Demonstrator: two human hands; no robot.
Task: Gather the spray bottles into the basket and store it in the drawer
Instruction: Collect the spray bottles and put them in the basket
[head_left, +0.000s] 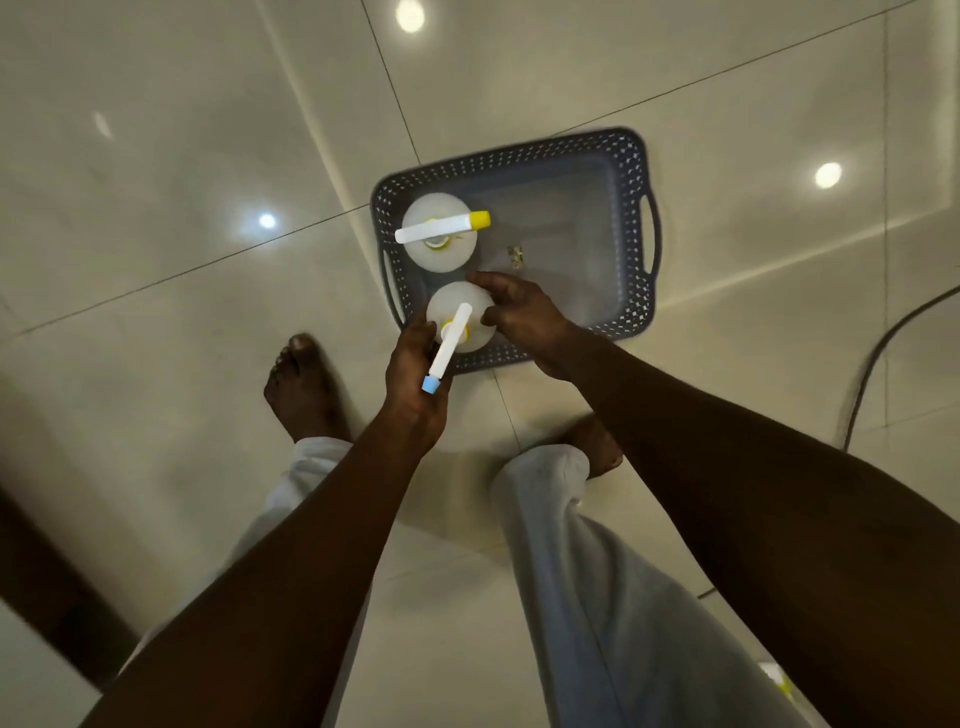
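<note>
A grey perforated basket (631, 171) with side handles sits on the tiled floor below me. In its far left corner stands a white spray bottle with a yellow nozzle tip (440, 228). Nearer to me, in the basket's near left corner, stands a second white spray bottle with a blue nozzle tip (457, 317). My left hand (415, 384) grips this second bottle at its trigger head, and my right hand (519, 312) rests its fingers against the bottle's right side. The right half of the basket holds only a small scrap.
My bare feet (304, 384) stand on the glossy cream tiles just short of the basket. A dark cable (883, 343) curves across the floor at the right. Dark wooden furniture (47, 587) shows at the lower left edge.
</note>
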